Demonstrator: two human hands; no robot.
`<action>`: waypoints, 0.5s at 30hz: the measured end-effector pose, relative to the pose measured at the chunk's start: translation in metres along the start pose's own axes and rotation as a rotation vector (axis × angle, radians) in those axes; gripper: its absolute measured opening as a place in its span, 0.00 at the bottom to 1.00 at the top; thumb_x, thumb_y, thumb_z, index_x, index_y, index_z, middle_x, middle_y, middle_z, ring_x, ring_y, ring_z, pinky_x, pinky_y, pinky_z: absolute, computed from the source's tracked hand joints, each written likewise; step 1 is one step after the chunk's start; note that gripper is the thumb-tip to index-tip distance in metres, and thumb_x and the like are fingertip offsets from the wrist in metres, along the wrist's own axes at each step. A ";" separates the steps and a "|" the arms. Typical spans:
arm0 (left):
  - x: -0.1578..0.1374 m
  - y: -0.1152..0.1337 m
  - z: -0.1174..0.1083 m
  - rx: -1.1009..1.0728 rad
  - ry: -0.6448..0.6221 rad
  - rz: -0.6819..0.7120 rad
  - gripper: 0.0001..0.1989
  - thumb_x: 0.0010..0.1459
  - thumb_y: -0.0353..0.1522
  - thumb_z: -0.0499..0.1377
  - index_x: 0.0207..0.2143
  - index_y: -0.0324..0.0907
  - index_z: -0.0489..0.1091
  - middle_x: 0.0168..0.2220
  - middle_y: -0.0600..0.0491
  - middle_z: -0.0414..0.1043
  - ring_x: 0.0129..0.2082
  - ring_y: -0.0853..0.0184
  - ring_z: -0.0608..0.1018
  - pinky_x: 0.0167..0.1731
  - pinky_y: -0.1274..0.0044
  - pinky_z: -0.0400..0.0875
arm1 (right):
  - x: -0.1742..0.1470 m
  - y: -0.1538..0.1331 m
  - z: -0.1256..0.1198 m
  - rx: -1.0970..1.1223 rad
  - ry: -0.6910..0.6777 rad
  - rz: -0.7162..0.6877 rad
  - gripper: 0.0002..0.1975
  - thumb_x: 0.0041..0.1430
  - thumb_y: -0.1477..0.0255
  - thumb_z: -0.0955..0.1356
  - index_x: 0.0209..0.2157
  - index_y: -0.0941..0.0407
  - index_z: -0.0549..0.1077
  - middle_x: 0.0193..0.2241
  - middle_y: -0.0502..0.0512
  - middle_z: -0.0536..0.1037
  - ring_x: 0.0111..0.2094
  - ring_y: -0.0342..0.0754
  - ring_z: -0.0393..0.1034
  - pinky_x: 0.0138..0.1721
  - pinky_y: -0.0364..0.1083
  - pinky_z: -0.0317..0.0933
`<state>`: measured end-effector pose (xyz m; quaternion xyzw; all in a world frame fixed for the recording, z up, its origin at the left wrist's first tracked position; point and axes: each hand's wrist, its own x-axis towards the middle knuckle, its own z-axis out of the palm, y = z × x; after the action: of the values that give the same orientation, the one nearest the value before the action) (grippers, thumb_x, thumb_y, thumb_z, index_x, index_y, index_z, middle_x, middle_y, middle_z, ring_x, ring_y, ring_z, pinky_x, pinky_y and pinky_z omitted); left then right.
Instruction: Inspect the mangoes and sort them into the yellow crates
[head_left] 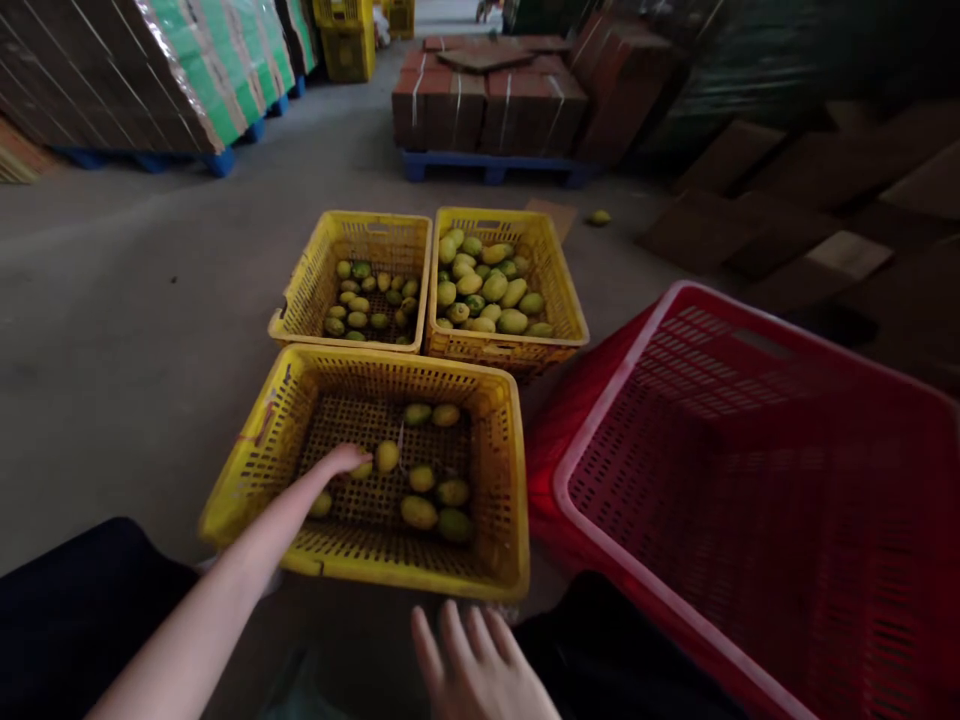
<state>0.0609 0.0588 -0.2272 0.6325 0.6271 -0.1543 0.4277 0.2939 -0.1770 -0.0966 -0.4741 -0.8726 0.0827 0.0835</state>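
In the near yellow crate, my left hand reaches down with its fingers curled over a yellow fruit, partly hidden beneath them. Right beside it lies another oval yellow fruit. Several more yellow-green fruits, like small papayas or mangoes, rest on the crate's floor, among them a greener one in the near right corner. My right hand is outside the crate, just before its front rim, holding nothing, with its fingers apart.
Behind stand two yellow crates, the left one with scattered fruit, the right one fuller. A large red crate stands close on my right. Farther back are stacked cartons on a blue pallet, flattened cardboard and a loose fruit.
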 end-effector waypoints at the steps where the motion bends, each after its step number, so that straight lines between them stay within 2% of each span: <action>1: -0.009 0.000 -0.005 -0.043 -0.018 0.017 0.22 0.66 0.39 0.49 0.50 0.33 0.72 0.48 0.39 0.78 0.41 0.55 0.82 0.33 0.73 0.76 | 0.008 0.008 -0.011 0.037 -0.053 0.012 0.32 0.52 0.61 0.74 0.58 0.56 0.72 0.45 0.69 0.82 0.42 0.66 0.79 0.42 0.58 0.74; 2: -0.019 0.002 -0.012 -0.085 -0.034 0.040 0.22 0.67 0.39 0.47 0.51 0.33 0.71 0.50 0.40 0.77 0.42 0.57 0.82 0.33 0.75 0.76 | 0.018 0.016 -0.024 0.080 -0.089 0.067 0.37 0.50 0.59 0.75 0.60 0.58 0.70 0.47 0.72 0.80 0.44 0.68 0.78 0.44 0.60 0.73; 4: -0.041 0.012 -0.034 -0.148 -0.047 0.148 0.22 0.67 0.39 0.49 0.54 0.34 0.70 0.53 0.43 0.76 0.47 0.59 0.80 0.39 0.76 0.76 | 0.043 0.030 -0.050 0.248 -0.073 0.242 0.37 0.55 0.61 0.73 0.64 0.56 0.64 0.55 0.71 0.76 0.49 0.65 0.76 0.48 0.59 0.72; 5: -0.055 0.021 -0.049 -0.163 -0.033 0.220 0.21 0.66 0.39 0.51 0.54 0.36 0.69 0.53 0.45 0.76 0.49 0.60 0.79 0.43 0.76 0.75 | 0.057 0.036 -0.062 0.376 0.011 0.348 0.37 0.57 0.61 0.71 0.66 0.54 0.62 0.59 0.68 0.72 0.53 0.63 0.74 0.51 0.59 0.71; 6: -0.072 0.033 -0.065 -0.164 -0.009 0.350 0.22 0.64 0.40 0.54 0.55 0.36 0.69 0.54 0.45 0.75 0.51 0.59 0.77 0.49 0.74 0.73 | 0.071 0.040 -0.073 0.521 0.109 0.457 0.37 0.59 0.59 0.69 0.67 0.54 0.59 0.63 0.67 0.67 0.58 0.63 0.70 0.55 0.60 0.68; 7: -0.091 0.046 -0.081 -0.158 0.034 0.482 0.24 0.62 0.41 0.57 0.55 0.35 0.69 0.52 0.44 0.76 0.52 0.58 0.77 0.53 0.71 0.70 | 0.083 0.043 -0.082 0.672 0.207 0.569 0.39 0.58 0.56 0.69 0.67 0.54 0.57 0.65 0.68 0.64 0.59 0.62 0.68 0.55 0.61 0.68; 9: -0.136 0.077 -0.109 -0.155 0.104 0.673 0.30 0.61 0.46 0.58 0.59 0.38 0.66 0.54 0.44 0.75 0.52 0.55 0.76 0.55 0.66 0.69 | 0.104 0.045 -0.095 1.054 0.338 0.770 0.44 0.52 0.52 0.71 0.65 0.54 0.56 0.65 0.68 0.63 0.57 0.62 0.69 0.51 0.60 0.70; 10: -0.159 0.091 -0.120 -0.161 0.143 0.750 0.32 0.61 0.46 0.58 0.62 0.40 0.64 0.57 0.45 0.73 0.55 0.55 0.75 0.57 0.65 0.67 | 0.112 0.044 -0.101 1.281 0.352 0.830 0.44 0.49 0.50 0.72 0.63 0.54 0.58 0.63 0.68 0.65 0.55 0.61 0.72 0.48 0.59 0.72; 12: -0.200 0.109 -0.130 -0.163 0.198 0.906 0.31 0.64 0.46 0.55 0.66 0.44 0.59 0.66 0.47 0.63 0.62 0.55 0.69 0.62 0.64 0.61 | 0.124 0.039 -0.109 1.723 0.294 0.849 0.38 0.48 0.49 0.72 0.56 0.54 0.65 0.56 0.65 0.73 0.48 0.58 0.76 0.41 0.55 0.75; 14: -0.221 0.111 -0.132 -0.171 0.223 0.970 0.28 0.67 0.44 0.52 0.67 0.48 0.58 0.68 0.49 0.59 0.61 0.58 0.70 0.62 0.65 0.61 | 0.131 0.032 -0.115 1.990 0.257 0.826 0.27 0.51 0.52 0.72 0.47 0.55 0.70 0.44 0.59 0.79 0.38 0.52 0.79 0.32 0.48 0.75; 15: -0.222 0.105 -0.130 -0.194 0.248 0.960 0.27 0.67 0.44 0.51 0.65 0.48 0.60 0.67 0.49 0.61 0.59 0.59 0.72 0.61 0.65 0.63 | 0.133 0.030 -0.117 2.047 0.269 0.842 0.22 0.52 0.56 0.72 0.43 0.55 0.70 0.38 0.56 0.80 0.33 0.50 0.79 0.27 0.44 0.72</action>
<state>0.0773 0.0231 0.0481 0.8203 0.3232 0.1954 0.4295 0.2726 -0.0413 0.0195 -0.4447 -0.1461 0.7328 0.4939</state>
